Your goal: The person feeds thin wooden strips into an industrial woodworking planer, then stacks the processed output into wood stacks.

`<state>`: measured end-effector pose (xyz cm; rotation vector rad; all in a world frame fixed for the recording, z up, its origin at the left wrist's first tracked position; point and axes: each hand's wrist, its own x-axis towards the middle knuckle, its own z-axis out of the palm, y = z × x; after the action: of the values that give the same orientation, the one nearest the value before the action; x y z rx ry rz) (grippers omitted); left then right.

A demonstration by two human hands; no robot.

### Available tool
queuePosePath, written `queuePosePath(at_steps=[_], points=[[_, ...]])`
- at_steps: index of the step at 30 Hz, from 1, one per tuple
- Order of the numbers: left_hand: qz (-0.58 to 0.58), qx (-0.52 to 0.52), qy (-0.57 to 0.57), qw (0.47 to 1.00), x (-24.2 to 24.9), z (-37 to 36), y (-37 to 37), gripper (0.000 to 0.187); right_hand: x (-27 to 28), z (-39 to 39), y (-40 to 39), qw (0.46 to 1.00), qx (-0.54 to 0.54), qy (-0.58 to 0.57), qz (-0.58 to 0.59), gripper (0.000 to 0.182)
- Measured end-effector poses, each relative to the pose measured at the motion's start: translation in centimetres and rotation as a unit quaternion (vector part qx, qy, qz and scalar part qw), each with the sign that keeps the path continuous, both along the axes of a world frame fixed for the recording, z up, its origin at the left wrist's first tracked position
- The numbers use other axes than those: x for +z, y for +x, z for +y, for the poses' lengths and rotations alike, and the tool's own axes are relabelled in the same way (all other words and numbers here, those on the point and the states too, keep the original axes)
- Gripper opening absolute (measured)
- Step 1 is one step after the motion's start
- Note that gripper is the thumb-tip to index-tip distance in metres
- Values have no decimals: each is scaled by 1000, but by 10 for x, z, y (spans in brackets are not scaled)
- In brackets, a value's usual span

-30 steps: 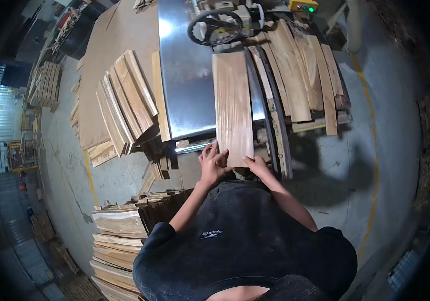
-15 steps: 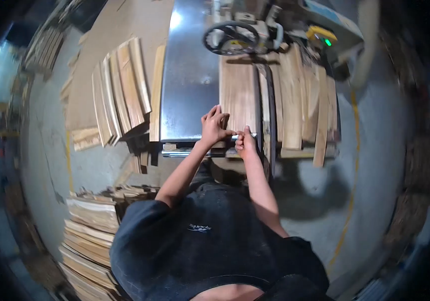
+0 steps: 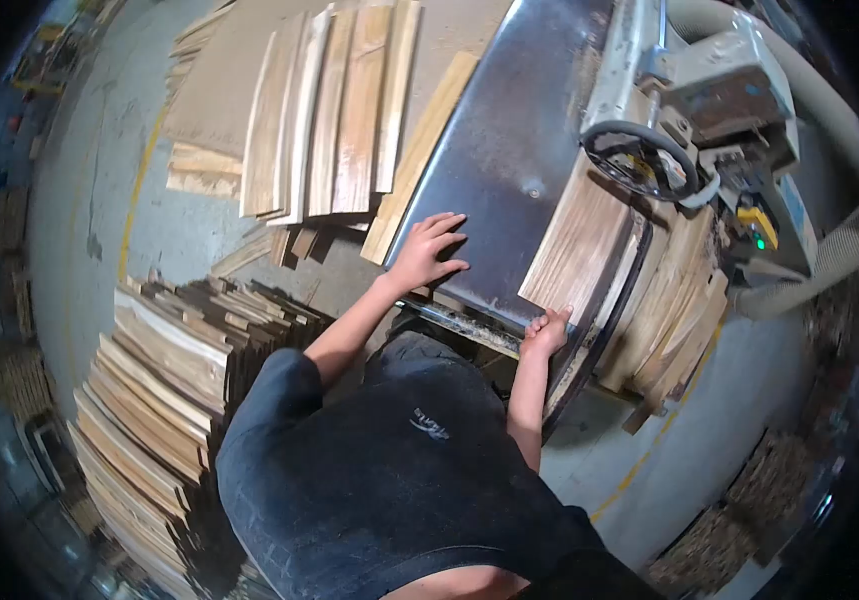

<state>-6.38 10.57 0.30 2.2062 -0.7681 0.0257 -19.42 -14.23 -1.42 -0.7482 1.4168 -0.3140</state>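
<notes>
A wide wooden board (image 3: pixel 577 240) lies on the right part of the dark metal table (image 3: pixel 509 150), its far end beneath a machine with a black handwheel (image 3: pixel 639 160). My right hand (image 3: pixel 546 332) is at the board's near end, fingers curled and thumb against its edge. On the table's left edge is my left hand (image 3: pixel 431 252), fingers spread, holding nothing. Close to it, a narrow light strip of wood (image 3: pixel 421 160) runs along the table's left side.
Several curved boards (image 3: pixel 334 110) lie on a brown surface at the upper left. A tall stack of boards (image 3: pixel 149 400) stands at the lower left. More boards (image 3: pixel 671 290) lie right of the machine's dark rail, near a ridged hose (image 3: pixel 819 275).
The view has turned, so the table now slants. My left hand has moved left, away from the board and my right hand, and its fingers have spread. My right hand remains at the board's near end.
</notes>
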Motion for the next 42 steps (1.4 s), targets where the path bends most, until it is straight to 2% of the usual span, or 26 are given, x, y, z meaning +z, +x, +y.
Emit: queuePosePath(at_steps=[3,5,10,13,15,16,19,23,25,27,29,32,35,37,39,40,41,42], points=[[-27,-27,22,999,9,-2,0,54,-5,0,-4,1000,-18,-18,-6,49],[-26,-29,55,998,9,-12,-2,66,-7,-5,-7,1000,4,6,-12,46],[-18,-106,16,994,19,-55,-1,83,-4,-3,-9,999,-2,-6,-43,48],[-13,-160,-3,987,11,-88,-5,86,-1,-4,-15,997,-12,-25,-72,51],[-17,-179,-19,984,3,-106,-11,76,-4,-9,-21,994,51,3,-95,51],[-29,-172,-20,984,6,-109,-13,73,-2,-10,-18,995,40,24,-87,50],[-55,-138,-41,988,-1,-112,-23,66,4,-8,-11,998,19,22,-57,49],[-71,-68,-69,993,1,-118,-30,57,-12,-19,-4,993,30,30,-109,49],[-68,-16,-91,993,-11,-127,-31,51,-10,-29,9,984,29,87,-153,48],[-19,7,-96,995,-11,-131,-22,49,-17,-40,29,983,24,95,-153,46],[-6,13,-175,985,-6,-128,-6,47,-22,-49,41,982,30,102,-155,49],[-29,120,-158,980,-3,-92,12,37,-20,-64,64,984,40,90,-146,48],[-71,283,-105,951,-5,-25,1,25,-30,-75,87,982,92,68,-148,46],[-130,407,18,904,4,15,-22,35,-49,-91,100,972,123,72,-189,44],[-76,504,104,854,2,39,-36,51,-62,-96,110,952,155,27,-262,42],[-1,455,78,887,-7,57,-38,63,-40,-78,111,952,163,-38,-258,41],[60,356,-101,927,-25,73,-36,69,-22,-58,110,951,162,-34,-262,41],[109,346,-116,925,-19,82,-35,72,-5,-38,106,943,186,-62,-269,44]])
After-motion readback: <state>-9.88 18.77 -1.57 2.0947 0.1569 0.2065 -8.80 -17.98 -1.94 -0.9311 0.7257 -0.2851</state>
